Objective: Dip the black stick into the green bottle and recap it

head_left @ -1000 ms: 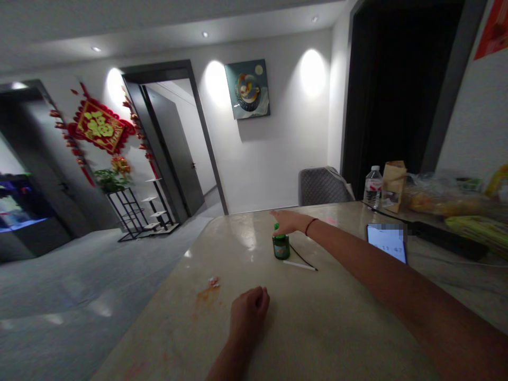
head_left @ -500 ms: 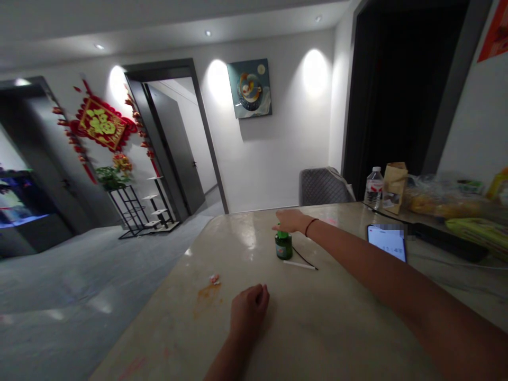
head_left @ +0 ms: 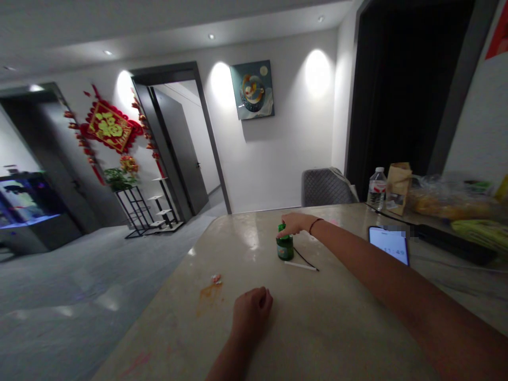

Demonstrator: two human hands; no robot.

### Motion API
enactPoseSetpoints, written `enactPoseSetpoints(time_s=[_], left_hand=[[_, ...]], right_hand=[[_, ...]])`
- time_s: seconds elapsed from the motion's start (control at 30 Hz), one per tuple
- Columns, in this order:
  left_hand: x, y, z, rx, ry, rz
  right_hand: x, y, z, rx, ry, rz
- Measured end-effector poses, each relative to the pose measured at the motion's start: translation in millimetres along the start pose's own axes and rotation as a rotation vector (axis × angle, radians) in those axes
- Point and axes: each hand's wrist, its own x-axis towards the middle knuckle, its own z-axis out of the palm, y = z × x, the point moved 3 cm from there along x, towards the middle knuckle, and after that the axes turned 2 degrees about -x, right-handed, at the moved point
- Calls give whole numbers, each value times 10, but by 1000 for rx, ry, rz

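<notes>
My right hand (head_left: 296, 224) reaches far across the marble table (head_left: 341, 328), its fingers curled down over the green cap of a small green jar (head_left: 284, 247) that stands upright. A white pen (head_left: 300, 265) and a thin black cord lie just right of the jar. My left hand (head_left: 251, 314) rests on the table near me as a loose fist, with nothing showing in it. A thin band is on my right wrist.
A lit phone (head_left: 389, 244) lies on the table at right. Further back right stand a water bottle (head_left: 377, 189), a brown paper bag (head_left: 398, 181) and wrapped food. An orange smear (head_left: 208, 292) marks the table at left. A grey chair (head_left: 324, 187) stands behind the far edge.
My right hand has drawn back and dropped from beyond the jar onto its cap, fingers curling. The left fist has stayed put. The view has shifted slightly.
</notes>
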Motion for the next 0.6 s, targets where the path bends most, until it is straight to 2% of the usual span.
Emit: enactPoseSetpoints(time_s=[0.1,0.23,0.4,0.53,0.6], left_hand=[[0,1,-3,3,-7,3],[-1,-6,6,-7,-3,11],[-3,-19,19,-15,7,18],[-2,-14,11,-15,0,13],[-1,-9,6,-11,-1,13]], right_hand=[[-6,-10,-22,-10,40,11],[-19,-104,-30,-40,-1,-127],[-52,-156,-72,-221,163,38],[-61,-229,-51,-179,159,21],[-57,-244,-37,-168,156,59]])
